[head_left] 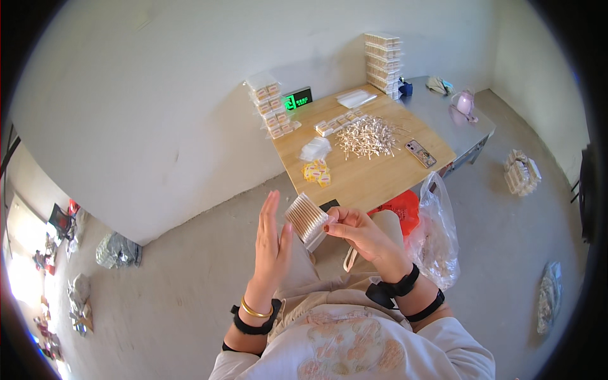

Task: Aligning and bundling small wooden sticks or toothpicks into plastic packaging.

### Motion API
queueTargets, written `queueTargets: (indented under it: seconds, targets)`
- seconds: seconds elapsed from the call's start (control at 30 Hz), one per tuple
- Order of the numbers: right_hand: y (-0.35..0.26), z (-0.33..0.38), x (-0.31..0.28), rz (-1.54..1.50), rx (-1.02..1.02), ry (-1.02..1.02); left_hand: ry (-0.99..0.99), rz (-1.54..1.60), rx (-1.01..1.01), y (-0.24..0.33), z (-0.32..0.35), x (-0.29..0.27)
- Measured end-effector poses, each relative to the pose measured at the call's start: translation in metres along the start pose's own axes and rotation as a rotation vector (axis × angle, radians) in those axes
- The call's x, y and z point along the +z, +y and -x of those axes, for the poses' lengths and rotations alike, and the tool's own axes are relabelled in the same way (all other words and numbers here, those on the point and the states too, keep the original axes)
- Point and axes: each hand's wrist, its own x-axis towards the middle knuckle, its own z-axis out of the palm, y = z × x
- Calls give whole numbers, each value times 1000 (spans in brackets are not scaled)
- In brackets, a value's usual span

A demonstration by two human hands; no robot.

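A pack of cotton swabs (pixel 306 217), its sticks lined up in rows in what looks like clear wrapping, is pinched at its right side by the thumb and fingers of my right hand (pixel 362 233). On its other side my left hand (pixel 273 240) is raised with the fingers stretched out, holding nothing. Whether the left thumb touches the pack I cannot tell. Beyond both hands, a heap of loose cotton swabs (pixel 370 136) lies on the wooden table (pixel 362 183). Yellow and white labels (pixel 316 172) and clear plastic bags (pixel 315 149) lie left of the heap.
Stacked swab packs (pixel 269 107) and a taller stack (pixel 383 63) stand along the table's back. A phone (pixel 420 153) lies by its right edge. A pink kettle (pixel 464 104) stands on a grey table. Red (pixel 405 208) and clear bags (pixel 441 234) hang near my right arm.
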Motion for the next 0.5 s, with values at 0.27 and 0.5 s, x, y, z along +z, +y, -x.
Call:
queueTargets:
  seconds: [0.27, 0.5]
  targets:
    - [37, -45, -34, -83, 82, 68, -194, -253, 149, -38, -16, 24]
    - [58, -89, -80, 225, 80, 316, -134, 445, -544, -117, -39, 68]
